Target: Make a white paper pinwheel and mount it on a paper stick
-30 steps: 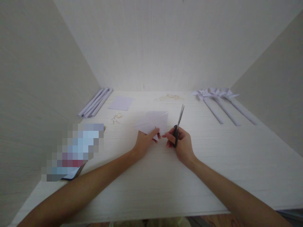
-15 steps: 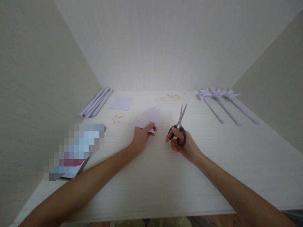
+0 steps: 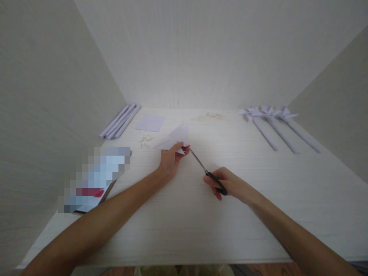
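Note:
My left hand [image 3: 171, 158] pinches a pale lilac sheet of paper [image 3: 180, 133] that is slit into pointed flaps. Black-handled scissors [image 3: 217, 183] are gripped in my right hand [image 3: 224, 181], seen edge-on. Their blade tips reach up and left to the fingertips of my left hand, at the paper's right edge. Whether the blades have paper between them I cannot tell. A flat lilac paper square [image 3: 150, 123] lies behind my left hand, with a small pile of thin pale bits [image 3: 145, 140] in front of it.
Rolled paper sticks [image 3: 120, 122] lie stacked at the back left. Three paper pinwheels on sticks [image 3: 266, 132] lie at the back right. More pale bits [image 3: 212, 115] sit near the back wall. A tablet-like device [image 3: 97, 184], partly blurred, rests at the left beside my forearm.
My right hand has turned the scissors from pointing upward with blades apart to pointing left at the paper. My left hand has tilted the paper and shifted slightly left.

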